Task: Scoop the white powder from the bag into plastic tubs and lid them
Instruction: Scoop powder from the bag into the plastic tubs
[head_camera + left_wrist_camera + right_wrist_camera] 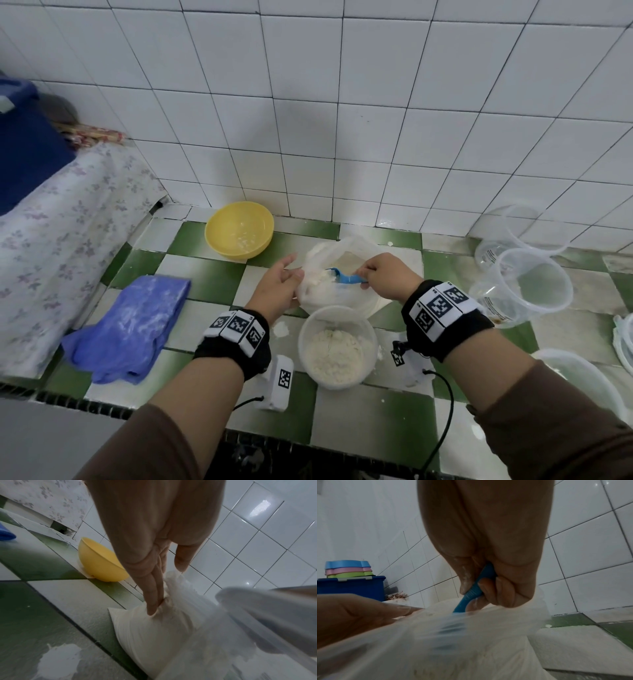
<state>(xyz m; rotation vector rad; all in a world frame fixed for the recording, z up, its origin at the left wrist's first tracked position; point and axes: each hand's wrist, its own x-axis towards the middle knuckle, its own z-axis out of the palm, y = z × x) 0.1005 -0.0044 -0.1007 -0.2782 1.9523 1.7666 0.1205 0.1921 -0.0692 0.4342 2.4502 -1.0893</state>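
Observation:
A clear plastic bag (322, 291) of white powder lies on the green-and-white tiled counter. My left hand (284, 277) presses its straight fingers (154, 601) into the bag's (154, 635) left side, thumb near the rim. My right hand (373, 270) grips the handle of a blue scoop (346, 277) whose bowl sits down in the powder inside the bag's mouth. In the right wrist view the scoop handle (471, 596) runs through my curled fingers above the bag (471, 642). A round plastic tub (301, 346), partly filled with powder and without a lid, stands just in front of the bag.
A yellow bowl (239, 229) sits by the tiled wall behind the bag. A dusty blue cloth (133, 322) lies at the left. Empty clear tubs (534, 287) stand at the right, another tub (582, 377) at the near right. Spilled powder (58, 665) dots the counter.

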